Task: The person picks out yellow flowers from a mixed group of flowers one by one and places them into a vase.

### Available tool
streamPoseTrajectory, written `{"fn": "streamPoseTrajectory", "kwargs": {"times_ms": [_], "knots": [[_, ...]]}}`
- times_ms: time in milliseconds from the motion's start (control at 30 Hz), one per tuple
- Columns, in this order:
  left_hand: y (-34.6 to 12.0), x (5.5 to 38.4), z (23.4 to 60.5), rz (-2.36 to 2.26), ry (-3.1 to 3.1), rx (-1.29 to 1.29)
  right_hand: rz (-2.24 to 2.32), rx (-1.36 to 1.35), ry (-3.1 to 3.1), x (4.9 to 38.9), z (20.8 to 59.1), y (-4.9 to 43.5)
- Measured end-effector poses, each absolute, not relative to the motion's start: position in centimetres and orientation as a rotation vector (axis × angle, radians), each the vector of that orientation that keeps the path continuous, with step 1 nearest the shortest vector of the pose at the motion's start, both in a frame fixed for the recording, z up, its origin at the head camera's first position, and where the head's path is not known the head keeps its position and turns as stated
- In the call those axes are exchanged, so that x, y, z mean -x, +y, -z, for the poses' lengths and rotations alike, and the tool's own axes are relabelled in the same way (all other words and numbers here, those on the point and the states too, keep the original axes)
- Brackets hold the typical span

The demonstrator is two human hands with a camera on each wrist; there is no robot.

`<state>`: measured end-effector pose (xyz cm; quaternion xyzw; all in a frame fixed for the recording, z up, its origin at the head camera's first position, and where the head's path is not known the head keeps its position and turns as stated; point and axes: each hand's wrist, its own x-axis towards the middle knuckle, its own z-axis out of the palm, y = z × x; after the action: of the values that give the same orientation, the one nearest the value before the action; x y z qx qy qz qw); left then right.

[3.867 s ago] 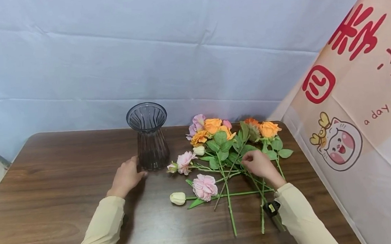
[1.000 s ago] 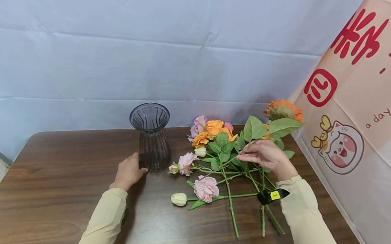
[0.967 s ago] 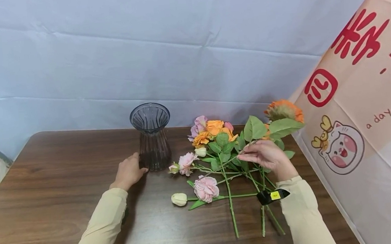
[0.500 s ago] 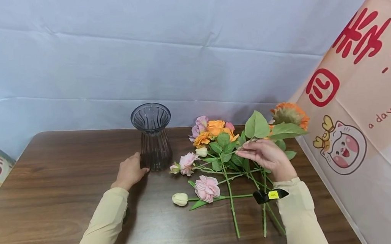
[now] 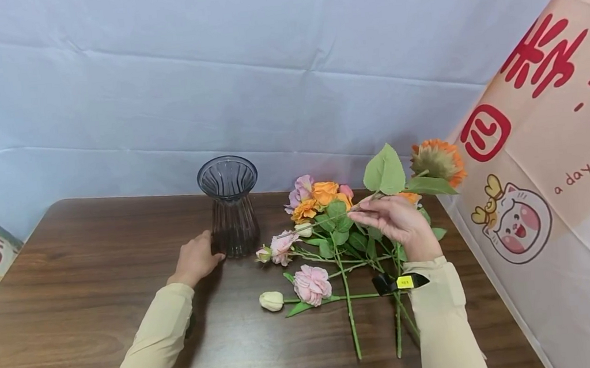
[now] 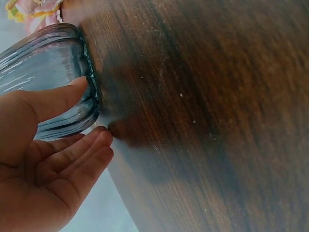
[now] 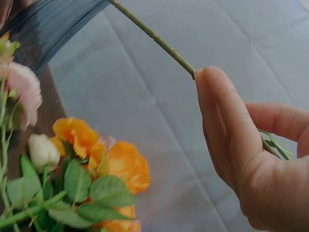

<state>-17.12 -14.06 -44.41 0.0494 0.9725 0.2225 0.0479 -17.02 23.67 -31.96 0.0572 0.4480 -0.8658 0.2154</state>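
Observation:
A grey ribbed glass vase [image 5: 234, 226] stands upright on the table. My left hand [image 5: 195, 260] rests against its base from the left. The left wrist view has the thumb of that hand [image 6: 53, 145] along the glass and the other fingers relaxed beside the base. Above the flower pile, my right hand [image 5: 397, 222] pinches the stem of an orange sunflower [image 5: 438, 163]. Its head tilts out to the right, and the stem [image 7: 154, 38] runs left toward the vase. Part of the stem is hidden by the fingers.
Several artificial flowers lie right of the vase: orange roses [image 5: 325, 192], a pink peony [image 5: 312, 285], a white tulip [image 5: 271, 301] and crossing green stems [image 5: 351, 318]. A pale cloth [image 5: 265, 65] hangs behind the wooden table [image 5: 88, 269]; a printed banner [image 5: 547, 147] hangs on the right.
My right hand took the sunflower by its stem and lifted it from the pile. Lately it has risen a little and shifted left, raising the stem. My left hand stays at the vase.

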Motion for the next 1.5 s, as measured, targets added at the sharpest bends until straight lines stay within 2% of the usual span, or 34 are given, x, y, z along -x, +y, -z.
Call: {"fn": "streamPoseTrajectory", "kwargs": {"times_ms": [467,1133,1500], "knots": [[-14.1,17.0,44.5,-0.688,2.974,-0.156,2.449,0.026,1.128,18.0,28.7,22.3],[-14.2,17.0,44.3,-0.702,2.962,-0.15,2.579,-0.017,1.138,19.0,24.2,18.9],[-14.2,17.1,44.3,-0.698,2.972,-0.158,2.53,0.008,1.397,20.1,22.5,16.7]]}}
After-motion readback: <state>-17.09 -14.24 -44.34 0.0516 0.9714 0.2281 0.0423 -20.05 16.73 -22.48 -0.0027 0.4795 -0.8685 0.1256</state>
